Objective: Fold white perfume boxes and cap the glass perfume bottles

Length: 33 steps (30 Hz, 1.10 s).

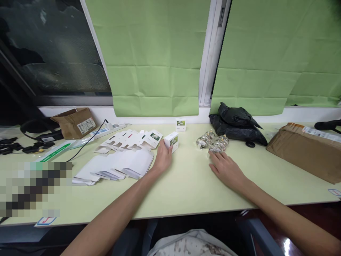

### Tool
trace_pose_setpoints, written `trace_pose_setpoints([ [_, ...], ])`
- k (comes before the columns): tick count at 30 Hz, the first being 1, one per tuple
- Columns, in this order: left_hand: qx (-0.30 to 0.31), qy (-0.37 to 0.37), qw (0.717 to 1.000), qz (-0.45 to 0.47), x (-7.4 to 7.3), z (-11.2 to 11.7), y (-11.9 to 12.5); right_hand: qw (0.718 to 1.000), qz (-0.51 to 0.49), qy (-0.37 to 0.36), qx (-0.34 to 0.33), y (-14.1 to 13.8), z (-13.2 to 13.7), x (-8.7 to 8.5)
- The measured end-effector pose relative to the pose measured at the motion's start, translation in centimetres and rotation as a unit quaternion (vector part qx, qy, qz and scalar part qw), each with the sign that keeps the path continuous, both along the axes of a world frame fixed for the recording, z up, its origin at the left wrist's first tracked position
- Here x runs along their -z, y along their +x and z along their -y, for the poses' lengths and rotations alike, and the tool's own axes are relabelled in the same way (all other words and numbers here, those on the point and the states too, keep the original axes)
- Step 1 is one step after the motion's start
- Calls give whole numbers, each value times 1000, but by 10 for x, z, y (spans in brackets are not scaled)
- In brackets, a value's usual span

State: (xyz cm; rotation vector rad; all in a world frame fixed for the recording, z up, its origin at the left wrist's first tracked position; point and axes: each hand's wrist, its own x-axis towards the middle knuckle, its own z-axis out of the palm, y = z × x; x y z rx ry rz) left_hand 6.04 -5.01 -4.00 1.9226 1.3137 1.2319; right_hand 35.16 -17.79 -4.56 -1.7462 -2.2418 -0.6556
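Observation:
My left hand is closed around a small white box with a green picture on its front. It holds the box upright beside the flattened cartons. To the right, my right hand stretches its fingers to the nearest of several shiny, clear-silver ball ornaments with gold-coloured caps. Its fingertips touch or almost touch that ornament; I cannot tell which. Left of my left hand lie fanned-out flat white cartons, with more printed flat cartons behind them. Another white box stands at the back by the wall.
Black plastic bags lie at the back right, near a small black round piece. A large brown cardboard package sits at the right. At the left are an opened brown carton, a power strip and a dark cable.

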Motion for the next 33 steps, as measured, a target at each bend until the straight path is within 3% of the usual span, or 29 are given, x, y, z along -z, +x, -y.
trace_pose_setpoints([
  [7, 4, -4, 1000, -10, -1, 1, -1, 999, 1, 32, -18, 2, -4, 0],
  [13, 51, -36, 998, 4, -4, 7, -2, 996, -71, 36, -45, -12, -8, -25],
  [17, 119, -64, 991, 2, -10, 22, 1, 975, -191, -50, -98, -38, -20, -52],
  [22, 234, -64, 970, 3, -14, 35, 9, 925, -334, -162, -80, -69, -46, -76],
  [27, 199, -39, 979, -8, -11, 31, 13, 886, -407, -198, -98, -74, -57, -80],
  [33, 130, 79, 987, -54, -19, 31, 8, 866, -447, -179, -134, -70, -58, -74],
])
